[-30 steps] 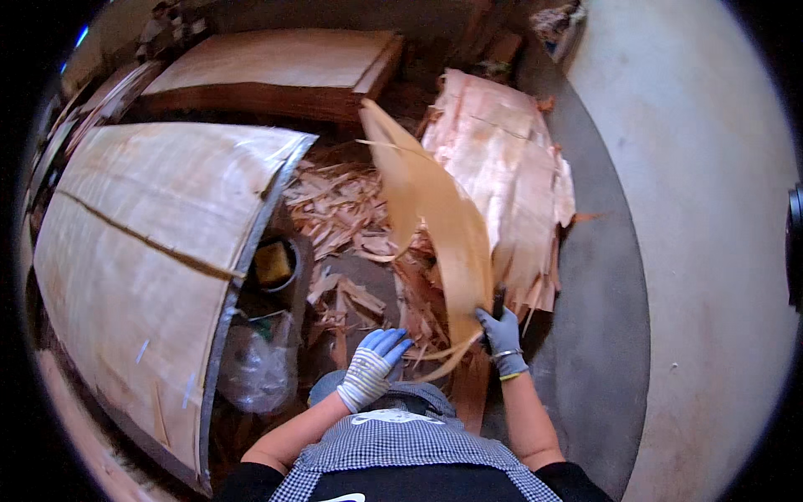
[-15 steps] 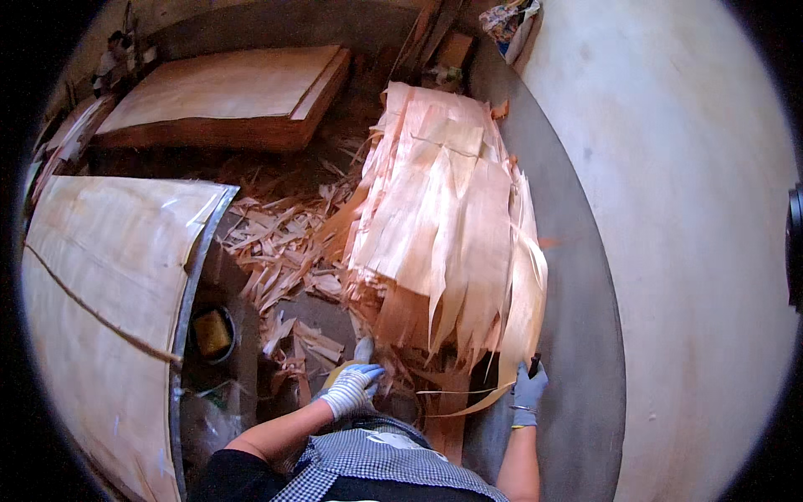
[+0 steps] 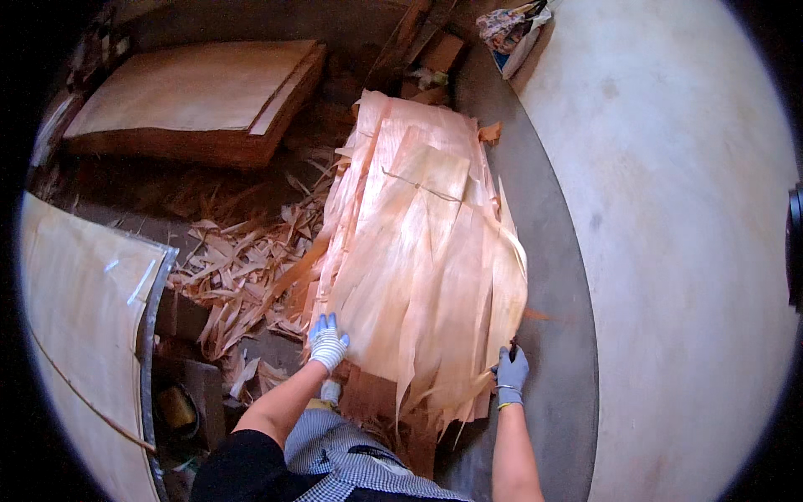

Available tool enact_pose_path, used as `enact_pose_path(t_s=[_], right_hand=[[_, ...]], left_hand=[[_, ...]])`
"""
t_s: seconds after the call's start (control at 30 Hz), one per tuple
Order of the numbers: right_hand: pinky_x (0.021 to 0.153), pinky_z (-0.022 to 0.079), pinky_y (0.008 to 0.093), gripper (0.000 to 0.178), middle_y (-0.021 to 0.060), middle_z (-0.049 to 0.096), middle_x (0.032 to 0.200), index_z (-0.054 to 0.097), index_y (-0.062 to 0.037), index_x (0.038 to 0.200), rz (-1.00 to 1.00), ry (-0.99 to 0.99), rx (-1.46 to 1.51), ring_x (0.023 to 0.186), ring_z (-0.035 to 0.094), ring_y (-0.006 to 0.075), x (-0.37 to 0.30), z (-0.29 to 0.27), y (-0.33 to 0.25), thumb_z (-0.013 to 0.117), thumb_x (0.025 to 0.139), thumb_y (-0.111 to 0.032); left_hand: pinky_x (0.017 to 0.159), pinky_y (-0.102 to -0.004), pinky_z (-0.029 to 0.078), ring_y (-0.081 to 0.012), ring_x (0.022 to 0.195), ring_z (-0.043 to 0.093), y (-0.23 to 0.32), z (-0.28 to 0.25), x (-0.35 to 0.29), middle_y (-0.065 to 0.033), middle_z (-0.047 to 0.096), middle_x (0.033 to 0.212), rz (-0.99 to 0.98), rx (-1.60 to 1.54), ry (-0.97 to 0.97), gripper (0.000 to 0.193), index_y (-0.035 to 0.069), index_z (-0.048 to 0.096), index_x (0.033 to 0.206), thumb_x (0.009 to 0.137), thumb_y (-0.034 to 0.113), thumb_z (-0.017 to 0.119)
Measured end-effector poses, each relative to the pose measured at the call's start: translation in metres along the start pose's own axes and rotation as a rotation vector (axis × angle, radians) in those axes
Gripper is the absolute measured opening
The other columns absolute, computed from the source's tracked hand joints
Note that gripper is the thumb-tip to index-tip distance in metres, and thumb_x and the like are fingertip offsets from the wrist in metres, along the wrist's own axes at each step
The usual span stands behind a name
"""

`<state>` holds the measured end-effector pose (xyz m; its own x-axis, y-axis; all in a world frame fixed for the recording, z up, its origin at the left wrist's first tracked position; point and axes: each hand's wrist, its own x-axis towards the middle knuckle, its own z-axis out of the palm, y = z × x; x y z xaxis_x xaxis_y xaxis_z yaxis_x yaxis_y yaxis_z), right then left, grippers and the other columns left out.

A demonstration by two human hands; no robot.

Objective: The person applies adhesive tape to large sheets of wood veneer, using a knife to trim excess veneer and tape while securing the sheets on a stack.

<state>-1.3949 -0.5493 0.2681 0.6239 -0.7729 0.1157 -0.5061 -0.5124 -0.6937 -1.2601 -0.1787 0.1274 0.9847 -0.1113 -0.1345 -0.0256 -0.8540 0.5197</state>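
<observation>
Veneer strip, raised over the veneer pile a second ago, now lies along the pile's right edge. Right hand by its near end, fingers curled round a small dark object; cannot tell if strip is gripped too. Left hand, earlier short of the pile, now at its left near edge, fingers straight, unclenched. Wood scraps left of pile; flat sheet stack farther, left of pile.

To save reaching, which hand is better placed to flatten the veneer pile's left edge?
Likely the left hand: it's at that edge, while the right hand is across the veneer pile, holding a dark object.
</observation>
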Motion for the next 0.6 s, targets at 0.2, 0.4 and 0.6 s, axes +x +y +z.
enact_pose_path(t_s=[0.2,0.4,0.6], right_hand=[[0.048,0.049,0.0311,0.029,0.0144,0.062,0.077,0.057,-0.0033,0.105,0.180,-0.325,-0.074,0.069,0.064,0.0219,-0.029,0.012,-0.067,0.057,0.083,-0.022],[0.067,0.049,0.0368,0.032,0.0172,0.063,0.083,0.060,-0.0068,0.101,-0.056,-0.616,-0.185,0.074,0.063,0.0288,-0.075,0.040,-0.012,0.058,0.079,-0.029],[0.040,0.042,0.0248,0.029,0.0055,0.061,0.068,0.060,-0.0020,0.100,0.034,-0.602,-0.017,0.044,0.053,0.0103,-0.070,0.045,-0.066,0.060,0.082,-0.024]], left_hand=[[0.103,-0.0455,0.020,-0.0316,0.121,0.038,0.001,0.007,0.061,-0.0202,0.035,0.133,-0.361,-0.311,-0.352,0.096,0.006,0.020,0.136,0.067,0.060,0.059],[0.081,-0.0372,0.045,-0.0335,0.095,0.057,0.028,-0.001,0.051,-0.0211,0.059,0.103,-0.036,-0.607,-0.343,0.054,-0.003,0.053,0.111,0.074,0.036,0.059],[0.080,-0.0403,0.044,-0.0342,0.093,0.058,0.117,-0.026,0.039,-0.0226,0.059,0.099,0.184,-0.441,-0.422,0.052,-0.002,0.054,0.106,0.077,0.041,0.056]])
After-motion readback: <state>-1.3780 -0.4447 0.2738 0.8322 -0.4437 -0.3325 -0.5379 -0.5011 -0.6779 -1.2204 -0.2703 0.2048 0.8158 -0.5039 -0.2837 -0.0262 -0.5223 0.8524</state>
